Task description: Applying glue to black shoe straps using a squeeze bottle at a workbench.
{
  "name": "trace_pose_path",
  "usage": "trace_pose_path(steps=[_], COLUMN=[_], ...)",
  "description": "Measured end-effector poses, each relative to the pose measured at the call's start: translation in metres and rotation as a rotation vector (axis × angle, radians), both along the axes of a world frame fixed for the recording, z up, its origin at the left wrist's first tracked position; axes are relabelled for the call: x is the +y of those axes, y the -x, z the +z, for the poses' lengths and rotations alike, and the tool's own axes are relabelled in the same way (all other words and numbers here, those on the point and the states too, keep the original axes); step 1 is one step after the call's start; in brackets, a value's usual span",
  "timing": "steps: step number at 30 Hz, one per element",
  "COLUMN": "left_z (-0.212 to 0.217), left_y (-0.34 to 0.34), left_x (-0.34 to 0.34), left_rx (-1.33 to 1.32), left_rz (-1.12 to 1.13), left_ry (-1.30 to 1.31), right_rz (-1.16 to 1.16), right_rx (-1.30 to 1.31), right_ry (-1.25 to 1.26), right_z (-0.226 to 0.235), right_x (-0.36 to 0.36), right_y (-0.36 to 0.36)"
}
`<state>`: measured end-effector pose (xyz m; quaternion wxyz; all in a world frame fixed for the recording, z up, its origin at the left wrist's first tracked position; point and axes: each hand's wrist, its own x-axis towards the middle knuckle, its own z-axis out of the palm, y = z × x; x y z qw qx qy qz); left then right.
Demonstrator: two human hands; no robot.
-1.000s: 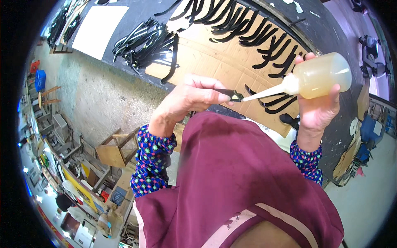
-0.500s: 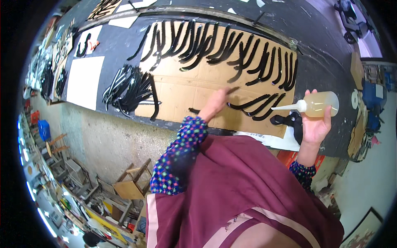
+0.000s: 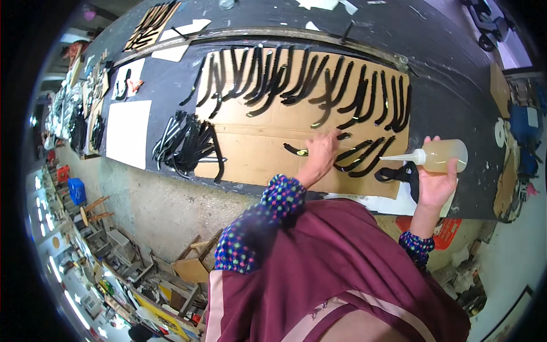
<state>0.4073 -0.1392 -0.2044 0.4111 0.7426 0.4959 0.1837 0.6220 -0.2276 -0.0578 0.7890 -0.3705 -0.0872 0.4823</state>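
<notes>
My right hand (image 3: 436, 188) is wrapped round a clear squeeze bottle (image 3: 447, 156) with a long white nozzle (image 3: 401, 157). Pale yellowish liquid shows inside; the bottle lies sideways, nozzle pointing left. My left hand (image 3: 323, 153) is over a cardboard sheet (image 3: 250, 139), blurred, fingers drawn together. A short black strip (image 3: 343, 136) sticks out at its fingertips; the rest is hidden. Left of that hand, a black strip end (image 3: 295, 150) carries a shiny yellowish spot. Several curved black strips (image 3: 367, 157) lie between my hands, with a long row of more (image 3: 285, 74) along the far cardboard edge.
A heap of black strips (image 3: 188, 145) sits at the cardboard's left, beside a white sheet (image 3: 128, 134). A black looped band (image 3: 399, 172) lies near the right wrist. Behind runs a long bar (image 3: 273, 34) across the dark table. A red crate (image 3: 447, 232) stands below.
My left hand has moved right across the cardboard, the black strip at its fingertips moving along. The right hand still holds the bottle in much the same place. The whole view has shifted slightly.
</notes>
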Motion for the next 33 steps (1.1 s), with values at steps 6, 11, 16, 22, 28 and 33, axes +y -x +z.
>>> trace_pose_path(steps=[6, 11, 16, 22, 28, 33], left_z=[0.251, 0.329, 0.339, 0.33, 0.326, 0.249], left_y=[0.023, 0.018, 0.03, 0.055, 0.078, 0.141], left_x=[-0.039, -0.098, -0.127, -0.14, -0.142, -0.095], left_rx=[-1.521, -2.029, -2.257, -2.098, -2.074, -1.689], left_rz=[-0.617, -1.118, -1.012, -0.996, -1.18, -0.495], left_ry=[0.997, 1.449, 1.372, 1.235, 1.086, 0.819], right_rz=[-0.009, 0.2, 0.295, 0.373, 0.396, 0.416], right_rx=[0.168, 0.125, 0.147, 0.148, 0.062, 0.103], right_ry=[-0.036, -0.102, -0.092, -0.135, -0.101, -0.086], right_z=[-0.03, -0.01, -0.007, -0.001, 0.011, 0.007], right_x=[0.004, 0.011, 0.012, 0.013, 0.015, 0.015], right_y=[-0.011, 0.021, 0.052, 0.076, 0.103, 0.106])
